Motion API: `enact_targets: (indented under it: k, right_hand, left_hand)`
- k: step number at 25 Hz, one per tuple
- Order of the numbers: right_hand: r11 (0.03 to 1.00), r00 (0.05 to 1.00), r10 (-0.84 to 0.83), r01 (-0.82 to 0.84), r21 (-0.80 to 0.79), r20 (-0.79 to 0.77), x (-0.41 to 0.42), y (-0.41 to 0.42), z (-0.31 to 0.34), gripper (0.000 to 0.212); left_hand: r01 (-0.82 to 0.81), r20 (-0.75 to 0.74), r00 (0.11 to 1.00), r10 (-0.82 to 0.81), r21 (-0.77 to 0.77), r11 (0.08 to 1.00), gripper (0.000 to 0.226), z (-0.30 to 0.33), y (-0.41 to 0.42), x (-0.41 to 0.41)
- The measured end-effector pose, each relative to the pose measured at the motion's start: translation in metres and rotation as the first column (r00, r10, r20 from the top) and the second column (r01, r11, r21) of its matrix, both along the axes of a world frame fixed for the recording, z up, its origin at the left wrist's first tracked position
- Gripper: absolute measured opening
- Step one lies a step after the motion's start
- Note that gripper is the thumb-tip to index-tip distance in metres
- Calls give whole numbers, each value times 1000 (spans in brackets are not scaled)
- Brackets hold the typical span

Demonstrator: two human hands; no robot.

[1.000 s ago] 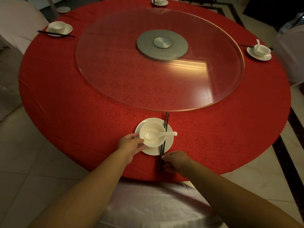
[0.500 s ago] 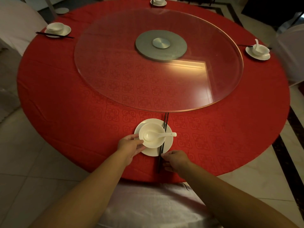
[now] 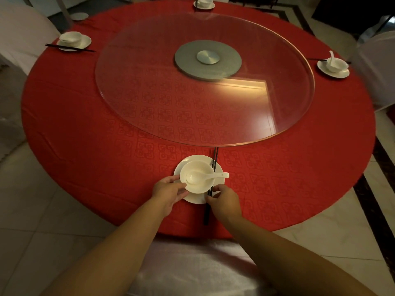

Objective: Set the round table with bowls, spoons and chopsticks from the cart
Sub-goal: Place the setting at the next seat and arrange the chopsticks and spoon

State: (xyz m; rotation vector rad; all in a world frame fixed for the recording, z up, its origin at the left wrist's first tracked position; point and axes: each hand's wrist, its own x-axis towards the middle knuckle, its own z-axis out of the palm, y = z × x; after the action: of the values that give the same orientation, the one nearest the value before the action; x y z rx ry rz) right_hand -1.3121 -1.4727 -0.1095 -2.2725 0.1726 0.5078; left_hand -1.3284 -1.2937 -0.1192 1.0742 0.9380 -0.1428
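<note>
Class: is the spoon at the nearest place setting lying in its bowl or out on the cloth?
In. The spoon has its scoop inside the bowl, handle resting over the right rim.

Round table point(image 3: 85, 124), red patterned cloth. Near its front edge: white bowl point(image 3: 197, 177) upright on a white saucer point(image 3: 196, 199). White spoon point(image 3: 205, 176) lies in the bowl, scoop left, handle over the right rim. Black chopsticks point(image 3: 211, 182) paired, crossing the saucer's right side, tips toward the table's centre, butt ends near the table's edge. Three similar settings sit around the far rim.
</note>
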Motion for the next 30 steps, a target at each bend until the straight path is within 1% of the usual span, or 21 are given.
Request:
enact_targets:
  k: [3,7,9,10,11,13,14,15,17,18,20,23,30]
  right_hand:
    - [1000,1000,12,-12,-17,19,1,-2,0,16]
    - [998,999,37,-36,-55,21,2,-9,0,26]
    - [996,999,47,-46,-70,20,2,-14,0,29]
    - [996,999,51,-49,-77,15,2,-16,0,30]
    - [995,999,52,-51,-84,11,2,-18,0,30]
    - [995,999,49,-48,-86,17,3,-21,-1,31]
    - [996,999,47,-44,-82,27,4,-21,0,31]
    - [996,998,47,-44,-79,41,5,-21,1,32]
    - [996,997,55,-50,-73,61,10,-20,2,35]
    - [996,997,55,-51,-68,62,13,-20,2,37]
    - [997,997,52,-48,-68,60,16,-21,2,40]
    - [995,996,63,-58,-79,58,19,-24,0,41]
    - [991,995,85,-79,-107,50,18,-28,-4,38]
  left_hand:
    - [4,-9,1000,-4,7,1000,36,1,0,0]
    - [23,-15,1000,-23,19,1000,38,-1,1,0]
    - [26,-12,1000,-26,23,999,32,-3,3,0]
    - [16,-16,1000,-15,52,999,27,-3,6,0]
    - [5,-26,1000,-2,134,991,25,-5,10,0]
    - [35,-64,998,-12,378,925,28,-8,22,3]
    - [67,-74,997,-38,438,897,33,-8,27,5]
    - [101,-69,994,-79,434,895,39,-9,30,6]
    - [170,-40,985,-166,318,933,52,-10,31,8]
    - [204,-34,979,-202,273,940,55,-9,29,9]
    - [243,-31,969,-244,267,933,55,-11,26,8]
    - [240,-33,970,-241,288,927,56,-13,25,7]
    - [229,-45,973,-225,265,937,56,-13,21,3]
